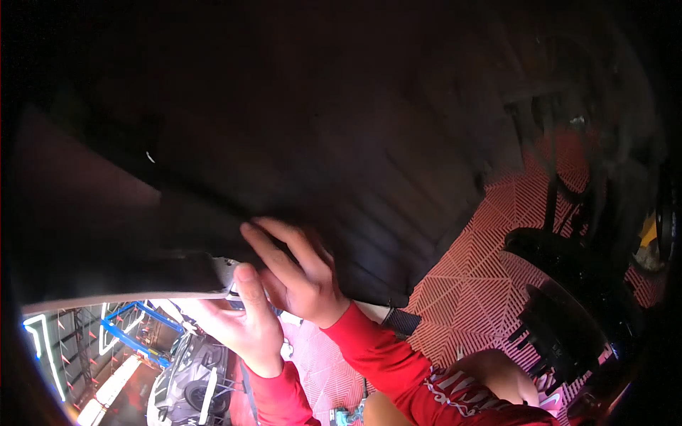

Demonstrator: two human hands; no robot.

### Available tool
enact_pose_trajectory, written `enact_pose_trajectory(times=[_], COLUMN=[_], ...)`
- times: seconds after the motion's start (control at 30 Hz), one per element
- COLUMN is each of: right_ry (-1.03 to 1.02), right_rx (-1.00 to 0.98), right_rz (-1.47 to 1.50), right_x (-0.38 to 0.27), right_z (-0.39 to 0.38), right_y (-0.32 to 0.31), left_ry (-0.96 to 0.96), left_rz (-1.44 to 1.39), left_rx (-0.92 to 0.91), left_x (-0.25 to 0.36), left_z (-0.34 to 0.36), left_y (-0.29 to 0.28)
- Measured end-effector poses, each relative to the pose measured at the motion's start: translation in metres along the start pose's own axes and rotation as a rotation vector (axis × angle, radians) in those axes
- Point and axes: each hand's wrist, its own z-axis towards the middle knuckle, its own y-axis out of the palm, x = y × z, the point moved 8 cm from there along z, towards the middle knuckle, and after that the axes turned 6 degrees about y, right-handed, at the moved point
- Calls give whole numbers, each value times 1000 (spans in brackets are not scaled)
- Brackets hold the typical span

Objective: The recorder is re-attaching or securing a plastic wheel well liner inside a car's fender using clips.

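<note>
A broad dark liner-like panel (341, 156), probably part of a vehicle, spans the space above my hands. At its lower left runs a pale, curved panel edge (135, 297), ending at a small metal-looking bracket (229, 268). My left hand (245, 319) grips this edge near the bracket, thumb raised in front and fingers reaching left beneath it; the fingertips are hidden. Just to the right, my right hand (302, 280) stretches its fingers up against the dark liner, slightly apart. Its thumb is mostly hidden, and I see nothing held in it.
Red grid floor tiles (462, 277) lie below. A black rounded object (568, 319) stands at right. A teal power tool (347, 415) is at the bottom edge. Lower left are a grey car (192, 376) and a blue frame (135, 337).
</note>
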Motion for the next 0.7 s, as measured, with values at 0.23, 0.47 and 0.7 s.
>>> enact_pose_trajectory(times=[0.23,0.47,0.7], right_ry=[-104,20,-105], right_rx=[105,-41,161], right_rz=[-199,-221,-232], right_x=[-8,-12,-16], right_z=[-7,5,-12], right_y=[-1,0,-2], left_ry=[251,209,-130], left_rz=[322,238,-98], left_rx=[211,32,-35], left_x=[27,59,52], left_z=[-30,-15,-5], left_y=[-9,10,33])
